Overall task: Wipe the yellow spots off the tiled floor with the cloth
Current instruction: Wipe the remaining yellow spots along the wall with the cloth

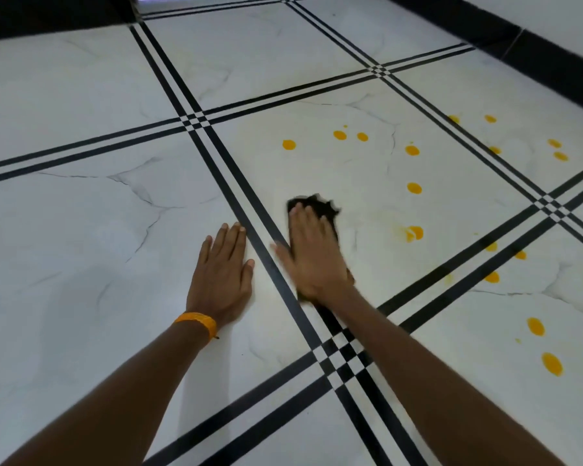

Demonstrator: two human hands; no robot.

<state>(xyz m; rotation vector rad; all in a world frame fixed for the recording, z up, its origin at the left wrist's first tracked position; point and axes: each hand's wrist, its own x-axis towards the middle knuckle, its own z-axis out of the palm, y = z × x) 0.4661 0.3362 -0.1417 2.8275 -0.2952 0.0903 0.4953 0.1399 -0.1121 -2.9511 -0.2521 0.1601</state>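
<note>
Spots nearest at near right: two large yellow ovals, unwiped. Further in, left hand flat on floor, fingers straight and together, holding nothing; likely planted as a prop for body weight while leaning forward. Orange band at its wrist. Just right of it, across the black lines, right hand spread palm-down on dark cloth, pressing rather than clutching, fingers straight, cloth edge showing past the fingertips. Flat palm probably chosen for broad, even pressure. Slightly blurred, so probably mid-stroke. Right of cloth, apart from it, a half-smeared spot with faint yellow haze beside it. Beyond and rightward, many round spots intact, scattered over this tile and the next. Farthest, black skirting along the wall. Judged early in the job: most spots left to wipe, next reaches rightward and farther.
</note>
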